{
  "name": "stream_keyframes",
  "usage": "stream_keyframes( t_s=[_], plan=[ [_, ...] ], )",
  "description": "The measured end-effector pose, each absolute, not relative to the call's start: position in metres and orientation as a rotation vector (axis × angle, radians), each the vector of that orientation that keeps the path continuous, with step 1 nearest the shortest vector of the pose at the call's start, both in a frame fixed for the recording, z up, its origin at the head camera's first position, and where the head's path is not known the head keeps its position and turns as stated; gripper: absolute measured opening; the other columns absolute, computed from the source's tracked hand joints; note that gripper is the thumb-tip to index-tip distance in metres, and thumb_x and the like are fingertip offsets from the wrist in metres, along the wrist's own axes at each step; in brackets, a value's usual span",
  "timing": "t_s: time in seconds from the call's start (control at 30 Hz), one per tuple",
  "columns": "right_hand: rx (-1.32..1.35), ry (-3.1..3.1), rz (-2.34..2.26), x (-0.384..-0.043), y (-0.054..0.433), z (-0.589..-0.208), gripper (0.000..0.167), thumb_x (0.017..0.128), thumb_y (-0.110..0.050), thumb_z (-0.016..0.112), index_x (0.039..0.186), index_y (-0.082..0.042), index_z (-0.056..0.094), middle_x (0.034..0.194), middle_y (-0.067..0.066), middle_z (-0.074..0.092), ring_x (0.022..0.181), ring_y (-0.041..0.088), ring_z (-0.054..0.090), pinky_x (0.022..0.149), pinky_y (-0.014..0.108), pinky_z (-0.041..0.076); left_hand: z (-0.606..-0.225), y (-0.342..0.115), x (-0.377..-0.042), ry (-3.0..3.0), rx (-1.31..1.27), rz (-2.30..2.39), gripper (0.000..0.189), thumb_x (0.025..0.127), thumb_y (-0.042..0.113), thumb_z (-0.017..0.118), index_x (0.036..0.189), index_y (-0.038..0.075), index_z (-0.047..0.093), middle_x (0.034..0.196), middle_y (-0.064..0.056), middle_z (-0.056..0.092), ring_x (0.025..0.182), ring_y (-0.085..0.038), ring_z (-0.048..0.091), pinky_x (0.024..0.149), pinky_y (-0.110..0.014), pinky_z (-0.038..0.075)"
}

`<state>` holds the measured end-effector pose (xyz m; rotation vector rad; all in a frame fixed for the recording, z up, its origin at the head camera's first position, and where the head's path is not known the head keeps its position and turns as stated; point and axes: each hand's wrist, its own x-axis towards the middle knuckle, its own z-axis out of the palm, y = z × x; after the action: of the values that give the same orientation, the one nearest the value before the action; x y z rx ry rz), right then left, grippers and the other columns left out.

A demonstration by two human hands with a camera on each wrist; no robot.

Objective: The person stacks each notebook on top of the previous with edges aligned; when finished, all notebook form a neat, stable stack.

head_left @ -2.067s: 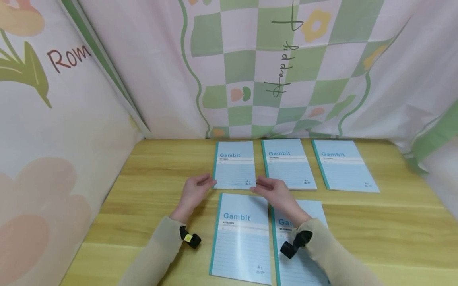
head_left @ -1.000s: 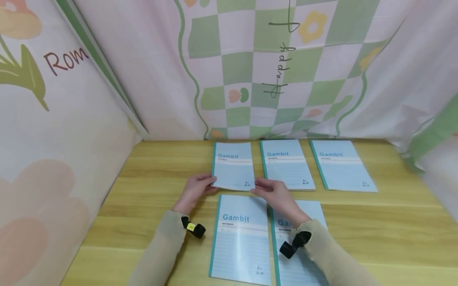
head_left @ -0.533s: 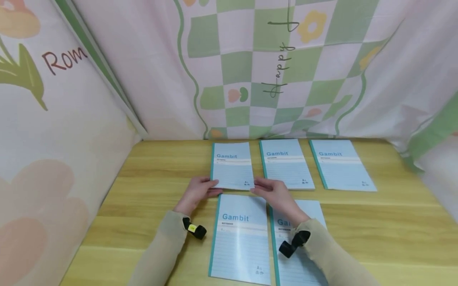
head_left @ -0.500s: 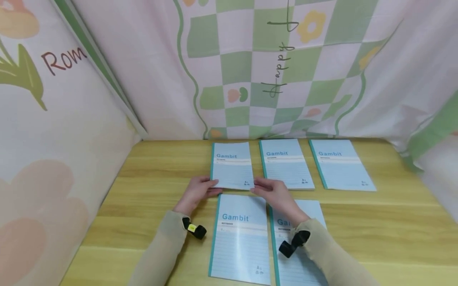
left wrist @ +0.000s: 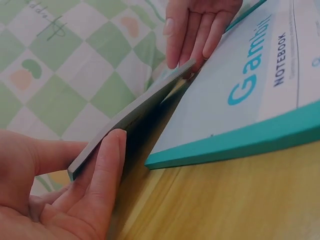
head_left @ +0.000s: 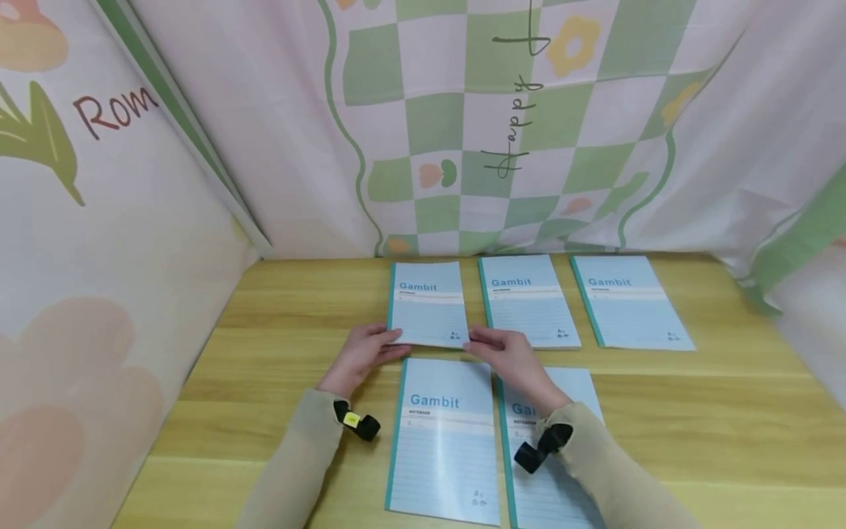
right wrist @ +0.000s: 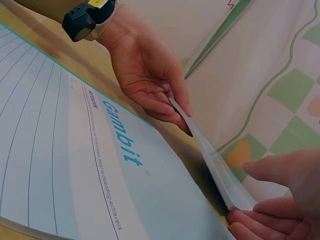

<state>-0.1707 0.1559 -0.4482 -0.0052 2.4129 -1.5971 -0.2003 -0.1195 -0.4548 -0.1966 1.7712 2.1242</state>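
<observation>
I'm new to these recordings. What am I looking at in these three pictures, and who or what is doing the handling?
No machine here: a person works with two bare hands. The wide picture comes from a camera on the person's head; the two close-ups come from cameras strapped to each wrist. On the wooden table lie five light-blue notebooks marked "Gambit", three in a far row and two nearer. The left hand and the right hand hold the far-left notebook by its near corners. The wrist views show its near edge raised off the table, pinched between thumb and fingers. A near notebook lies flat just below. Patterned cloth hangs behind.
</observation>
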Motion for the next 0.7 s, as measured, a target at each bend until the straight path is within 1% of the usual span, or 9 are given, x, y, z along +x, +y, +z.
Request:
stream_keyframes(
  t_s=[0.13,0.27,0.47,0.57,0.7],
  plan=[
    [0.005,2.414,-1.604,-0.1708,0.1559,-0.4489,0.057,0.100,-0.037,0.068,0.147,-0.008,0.053,0.142,0.008,0.059,0.131,0.026,0.054,0.108,0.045,0.045,-0.4550,-0.1198,-0.2004,1.750,-0.208,2.133,0.050,0.102,0.005,0.061,0.144,-0.014,0.042,0.125,-0.027,0.061,0.104,-0.032,0.070,0.093,-0.035,0.057],
    [0.031,2.423,-1.587,-0.1709,0.1557,-0.4492,0.058,0.099,-0.039,0.068,0.147,-0.010,0.053,0.142,0.008,0.059,0.135,0.026,0.050,0.109,0.046,0.044,-0.4538,-0.1195,-0.1999,1.731,-0.207,2.138,0.049,0.103,0.005,0.061,0.144,-0.014,0.042,0.126,-0.027,0.060,0.105,-0.031,0.069,0.093,-0.034,0.056],
    [0.055,2.441,-1.557,-0.1713,0.1555,-0.4498,0.060,0.099,-0.043,0.067,0.148,-0.011,0.053,0.143,0.008,0.058,0.138,0.027,0.046,0.110,0.047,0.042,-0.4510,-0.1194,-0.1974,1.717,-0.174,2.158,0.043,0.103,0.005,0.060,0.140,-0.014,0.047,0.126,-0.027,0.060,0.106,-0.031,0.069,0.094,-0.035,0.056],
    [0.026,2.464,-1.546,-0.1709,0.1557,-0.4504,0.058,0.101,-0.041,0.065,0.148,-0.010,0.052,0.144,0.009,0.057,0.139,0.028,0.045,0.110,0.047,0.042,-0.4507,-0.1202,-0.1963,1.722,-0.162,2.157,0.042,0.104,0.006,0.060,0.139,-0.013,0.048,0.126,-0.027,0.060,0.106,-0.031,0.069,0.094,-0.036,0.056],
    [-0.003,2.502,-1.515,-0.1711,0.1554,-0.4510,0.052,0.104,-0.037,0.061,0.147,-0.009,0.053,0.146,0.010,0.056,0.142,0.029,0.040,0.112,0.050,0.039,-0.4525,-0.1214,-0.1957,1.730,-0.159,2.150,0.039,0.103,0.007,0.061,0.136,-0.011,0.052,0.124,-0.026,0.062,0.106,-0.031,0.069,0.094,-0.036,0.056]
  ],
)
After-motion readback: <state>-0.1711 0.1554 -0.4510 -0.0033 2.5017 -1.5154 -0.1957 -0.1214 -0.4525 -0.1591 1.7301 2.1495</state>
